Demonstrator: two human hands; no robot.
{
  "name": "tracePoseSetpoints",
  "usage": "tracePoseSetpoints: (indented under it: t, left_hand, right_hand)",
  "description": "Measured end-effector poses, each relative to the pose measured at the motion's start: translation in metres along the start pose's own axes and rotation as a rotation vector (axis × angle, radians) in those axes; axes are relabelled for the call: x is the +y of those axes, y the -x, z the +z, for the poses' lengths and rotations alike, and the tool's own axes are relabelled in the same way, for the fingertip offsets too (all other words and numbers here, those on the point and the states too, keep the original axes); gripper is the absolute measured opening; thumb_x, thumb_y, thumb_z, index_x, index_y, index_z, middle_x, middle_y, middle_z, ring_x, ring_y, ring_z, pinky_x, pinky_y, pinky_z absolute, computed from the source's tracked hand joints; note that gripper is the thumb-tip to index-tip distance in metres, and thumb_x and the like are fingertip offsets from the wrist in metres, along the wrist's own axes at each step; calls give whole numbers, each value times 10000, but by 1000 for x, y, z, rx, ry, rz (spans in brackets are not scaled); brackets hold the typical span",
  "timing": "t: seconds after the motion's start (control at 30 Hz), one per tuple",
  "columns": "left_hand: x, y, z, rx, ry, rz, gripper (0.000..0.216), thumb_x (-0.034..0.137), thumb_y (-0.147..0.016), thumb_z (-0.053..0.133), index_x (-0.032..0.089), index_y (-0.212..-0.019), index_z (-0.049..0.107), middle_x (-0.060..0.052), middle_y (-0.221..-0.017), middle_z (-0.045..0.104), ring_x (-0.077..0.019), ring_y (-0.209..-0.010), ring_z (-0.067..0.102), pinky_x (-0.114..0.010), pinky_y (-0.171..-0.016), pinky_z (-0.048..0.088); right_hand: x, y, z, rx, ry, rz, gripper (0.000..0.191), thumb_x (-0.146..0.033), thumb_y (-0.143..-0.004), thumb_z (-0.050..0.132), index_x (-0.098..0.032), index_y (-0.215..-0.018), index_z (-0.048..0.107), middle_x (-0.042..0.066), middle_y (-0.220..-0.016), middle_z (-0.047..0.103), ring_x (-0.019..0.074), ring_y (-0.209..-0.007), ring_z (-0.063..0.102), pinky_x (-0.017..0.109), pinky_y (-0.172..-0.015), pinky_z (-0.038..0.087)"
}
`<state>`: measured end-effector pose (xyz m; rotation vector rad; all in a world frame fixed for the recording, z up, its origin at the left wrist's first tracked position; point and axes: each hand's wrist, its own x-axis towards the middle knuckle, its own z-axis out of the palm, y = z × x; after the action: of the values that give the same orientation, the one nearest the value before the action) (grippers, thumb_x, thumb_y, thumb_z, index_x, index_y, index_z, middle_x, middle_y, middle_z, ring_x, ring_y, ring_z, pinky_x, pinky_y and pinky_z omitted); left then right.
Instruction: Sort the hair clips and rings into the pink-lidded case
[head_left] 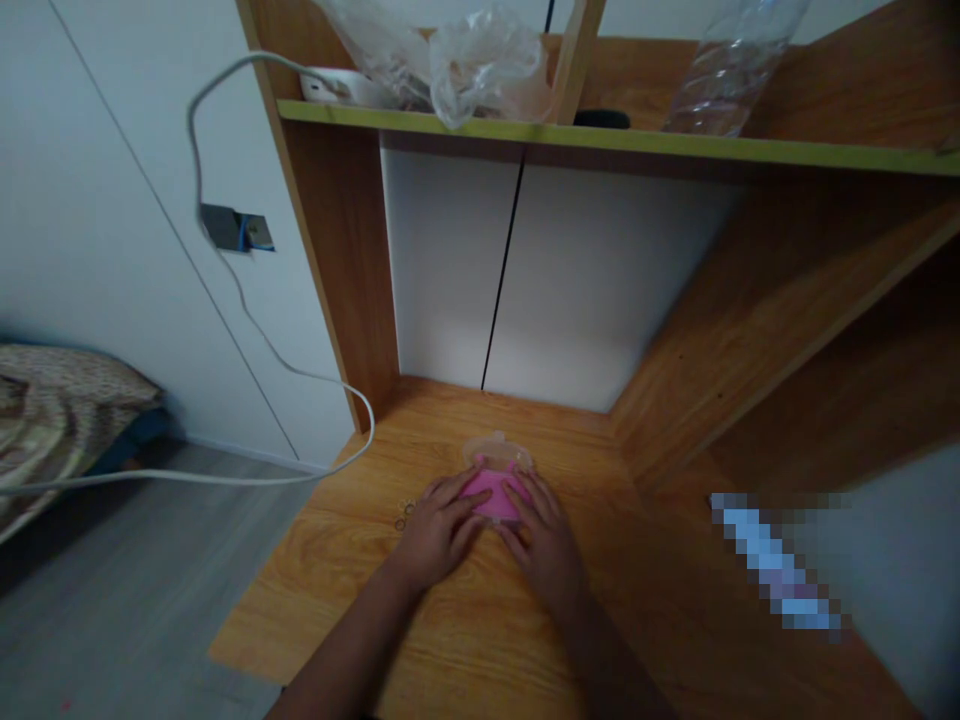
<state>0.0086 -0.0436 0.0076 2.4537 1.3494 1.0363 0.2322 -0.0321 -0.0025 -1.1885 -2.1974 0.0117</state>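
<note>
A small pink item (491, 492) lies on the wooden desk (465, 640) with a pale, translucent piece (496, 450) just behind it. My left hand (439, 527) rests flat on its left side, fingers stretched out over the pink surface. My right hand (544, 535) lies flat on its right side, fingers also extended and touching it. Both hands press down on it rather than wrap around it. A few small metal rings (405, 513) lie on the desk just left of my left hand.
The desk sits in a wooden alcove with a shelf (600, 140) above holding crumpled plastic bags (465, 60) and a clear bottle (724, 70). A white cable (247, 300) hangs at the left. A bed (60, 410) stands far left. A blurred patch (776, 565) lies at the right.
</note>
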Motion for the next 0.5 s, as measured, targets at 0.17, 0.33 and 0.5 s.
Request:
tracePoseSetpoints:
  t: [0.17, 0.33, 0.5]
  left_hand:
    - [2, -1, 0, 11, -95, 41, 375, 329, -961, 570, 288, -1331, 615, -99, -1493, 510, -285, -1286, 539, -489, -1063, 459]
    - [0, -1, 3, 25, -184, 96, 389, 318, -955, 561, 297, -1342, 600, -113, -1489, 509, -302, -1254, 565, -500, -1035, 481]
    - [-2, -1, 6, 29, -214, 113, 422, 302, -945, 573, 295, -1366, 576, -125, -1492, 500, -311, -1264, 556, -505, -1033, 485]
  right_hand:
    - [0, 0, -2, 13, -26, 25, 489, -329, -914, 642, -259, -1388, 545, 74, -1518, 471, 307, -1420, 379, 561, -1139, 392]
    - [-3, -1, -8, 21, -43, 44, 514, -309, -894, 662, -270, -1393, 544, 70, -1516, 474, 305, -1406, 399, 541, -1126, 415]
    - [-5, -3, -12, 55, -76, 68, 556, -303, -843, 717, -270, -1374, 553, 73, -1475, 520, 291, -1385, 434, 517, -1129, 418]
